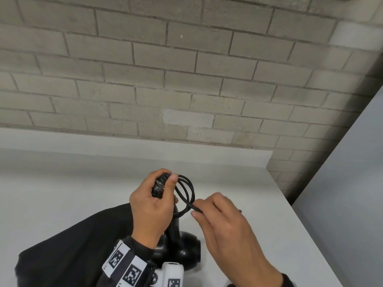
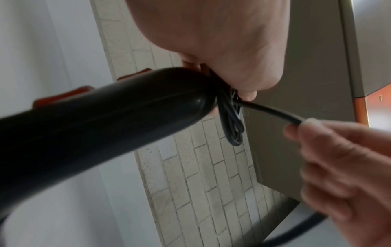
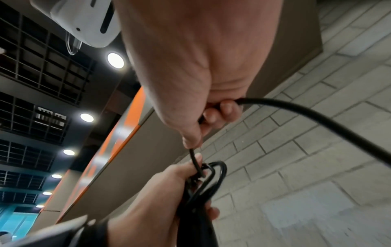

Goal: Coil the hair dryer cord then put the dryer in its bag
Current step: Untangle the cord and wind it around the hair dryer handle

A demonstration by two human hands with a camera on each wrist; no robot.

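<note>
Holding the glossy black plastic hair dryer [image 1: 182, 250] above the white tabletop [image 1: 72, 183], we see its handle rising away from us into our left hand [image 1: 154, 206], while the rounded barrel sits at the near end, low in the head view; the long axis of the handle runs roughly near-to-far. Our left hand is curled round the handle's end together with several loops of thin black rubber cord [image 1: 187, 190], the thumb pressing the ribbed strain relief against the fingers. The loops stand out to the right of that fist. Our right hand [image 1: 224, 222] pinches a strand of the cord between thumb and fingertips just beside the loops, so the two hands are close together but not touching.

A soft black fabric bag [image 1: 68, 251] lies on the tabletop to the left, under our left forearm, and the dryer is outside it.

From the left wrist view the handle [image 2: 101, 123] fills the picture as a thick dark tube running from lower left up to the fist, something the head view hides behind the hand. From the right wrist view a free length of cord [image 3: 317, 120] leaves the back of our right hand and sweeps off to the right edge; where it ends we cannot tell. Pale brick wall [image 1: 186, 69] stands behind the table.
</note>
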